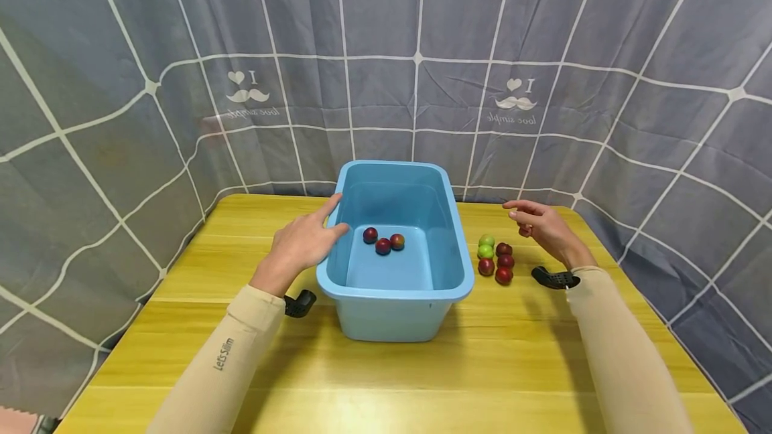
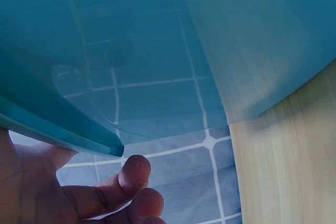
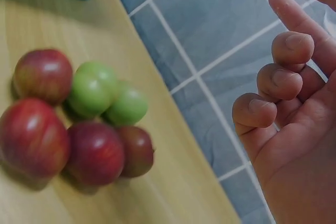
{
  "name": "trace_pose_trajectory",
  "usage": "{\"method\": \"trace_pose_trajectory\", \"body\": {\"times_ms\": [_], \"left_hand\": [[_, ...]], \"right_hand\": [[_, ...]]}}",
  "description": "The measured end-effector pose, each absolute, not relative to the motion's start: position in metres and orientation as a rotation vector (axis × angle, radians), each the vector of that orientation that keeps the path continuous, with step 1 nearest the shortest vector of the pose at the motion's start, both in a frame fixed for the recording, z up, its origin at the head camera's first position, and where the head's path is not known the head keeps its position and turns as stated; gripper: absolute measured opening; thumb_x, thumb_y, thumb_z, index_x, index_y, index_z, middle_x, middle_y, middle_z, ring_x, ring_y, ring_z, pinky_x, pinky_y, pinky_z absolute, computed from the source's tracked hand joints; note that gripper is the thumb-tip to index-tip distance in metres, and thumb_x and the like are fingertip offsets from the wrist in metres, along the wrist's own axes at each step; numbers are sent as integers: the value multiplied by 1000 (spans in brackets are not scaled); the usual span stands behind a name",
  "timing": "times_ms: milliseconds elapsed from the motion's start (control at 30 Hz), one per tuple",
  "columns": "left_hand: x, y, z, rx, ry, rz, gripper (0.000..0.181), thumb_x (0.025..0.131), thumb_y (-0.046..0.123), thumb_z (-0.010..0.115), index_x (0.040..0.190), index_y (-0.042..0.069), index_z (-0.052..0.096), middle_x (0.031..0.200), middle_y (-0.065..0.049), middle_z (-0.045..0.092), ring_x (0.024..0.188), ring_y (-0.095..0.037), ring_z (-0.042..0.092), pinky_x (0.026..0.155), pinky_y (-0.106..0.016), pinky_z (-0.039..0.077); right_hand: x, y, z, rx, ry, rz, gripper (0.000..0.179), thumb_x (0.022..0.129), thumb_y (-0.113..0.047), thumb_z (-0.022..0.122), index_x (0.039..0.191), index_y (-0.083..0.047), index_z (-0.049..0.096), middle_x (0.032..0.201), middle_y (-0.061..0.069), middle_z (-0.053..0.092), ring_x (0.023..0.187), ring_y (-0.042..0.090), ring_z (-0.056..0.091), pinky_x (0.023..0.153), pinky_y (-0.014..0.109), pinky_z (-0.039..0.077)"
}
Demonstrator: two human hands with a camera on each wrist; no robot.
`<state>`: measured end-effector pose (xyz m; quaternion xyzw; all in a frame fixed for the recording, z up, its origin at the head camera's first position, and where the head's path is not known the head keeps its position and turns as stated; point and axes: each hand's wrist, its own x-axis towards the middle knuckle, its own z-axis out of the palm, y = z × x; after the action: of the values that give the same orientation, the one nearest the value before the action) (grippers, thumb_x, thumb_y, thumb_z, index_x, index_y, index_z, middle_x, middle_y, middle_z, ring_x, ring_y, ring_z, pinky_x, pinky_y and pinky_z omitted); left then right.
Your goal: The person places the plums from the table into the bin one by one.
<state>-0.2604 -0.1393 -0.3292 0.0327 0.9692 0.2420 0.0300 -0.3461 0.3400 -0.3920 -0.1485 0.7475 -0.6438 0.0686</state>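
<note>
A light blue plastic tub (image 1: 395,294) stands mid-table with three dark red plums (image 1: 382,246) on its floor. My left hand (image 1: 306,241) holds the tub's left rim, thumb over the edge; the left wrist view shows curled fingertips (image 2: 135,174) below the rim, outside the wall. To the tub's right sits a cluster of several red plums (image 1: 503,276) and two green fruits (image 1: 485,252), probably plums. My right hand (image 1: 545,228) hovers beyond and right of this cluster, fingers loosely bent, holding nothing. In the right wrist view the red plums (image 3: 96,153) lie apart from it.
The yellow wood-grain table (image 1: 241,246) carries the tub and fruit. A grey checked curtain (image 1: 386,99) hangs behind the table and along both sides. Black wrist-camera mounts (image 1: 555,278) sit under both wrists, over beige sleeves.
</note>
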Motion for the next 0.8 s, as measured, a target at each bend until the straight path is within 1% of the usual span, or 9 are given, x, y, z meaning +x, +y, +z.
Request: {"method": "trace_pose_trajectory", "body": {"times_ms": [167, 367, 433, 500, 667, 733, 800], "left_hand": [[-261, -139, -330, 104, 2989, 753, 70, 98, 58, 40, 161, 44, 13, 150, -16, 51, 95, -33, 63, 60, -39, 45], [-260, -139, -330, 102, 2993, 761, 69, 98, 58, 40, 161, 44, 13, 154, -15, 47, 107, -36, 62, 62, -39, 46], [-260, -139, -329, 98, 2993, 764, 69, 98, 58, 40, 161, 44, 13, 154, -15, 47, 107, -36, 62, 63, -39, 46], [-260, -139, -329, 95, 2993, 766, 69, 98, 58, 40, 161, 45, 13, 154, -15, 47, 105, -36, 63, 63, -40, 46], [-260, -139, -329, 89, 2986, 768, 69, 98, 58, 40, 160, 45, 13, 154, -15, 47, 100, -34, 63, 62, -39, 46], [-260, -139, -330, 88, 2984, 768, 69, 98, 58, 40, 160, 45, 13, 154, -15, 47, 101, -35, 63, 62, -39, 46], [-260, -139, -330, 89, 2985, 765, 69, 98, 58, 40, 160, 45, 13, 154, -15, 47, 104, -35, 62, 63, -39, 46]], "right_hand": [[-347, 346, -405, -404, 2260, -1950, 25, 104, -20, 57, 126, -13, 64, 87, 2, 47, 67, 20, 34, 65, 26, 40], [-347, 354, -421, -321, 2297, -1941, 22, 103, -21, 59, 123, -18, 66, 93, -1, 53, 66, 16, 40, 65, 25, 43], [-347, 357, -427, -288, 2318, -1931, 21, 102, -23, 61, 121, -20, 68, 94, 0, 54, 67, 15, 41, 65, 26, 43], [-347, 359, -432, -269, 2338, -1911, 24, 101, -24, 62, 124, -17, 68, 94, -1, 53, 68, 14, 42, 64, 26, 43], [-346, 363, -447, -184, 2387, -1867, 35, 99, -28, 65, 130, -11, 64, 88, -5, 51, 65, 12, 41, 60, 26, 40], [-347, 363, -453, -148, 2388, -1866, 38, 99, -28, 66, 131, -8, 63, 82, -4, 49, 62, 12, 41, 57, 27, 40], [-347, 364, -457, -133, 2400, -1839, 45, 99, -29, 66, 135, -4, 59, 76, -4, 48, 60, 13, 42, 55, 28, 40]]}}
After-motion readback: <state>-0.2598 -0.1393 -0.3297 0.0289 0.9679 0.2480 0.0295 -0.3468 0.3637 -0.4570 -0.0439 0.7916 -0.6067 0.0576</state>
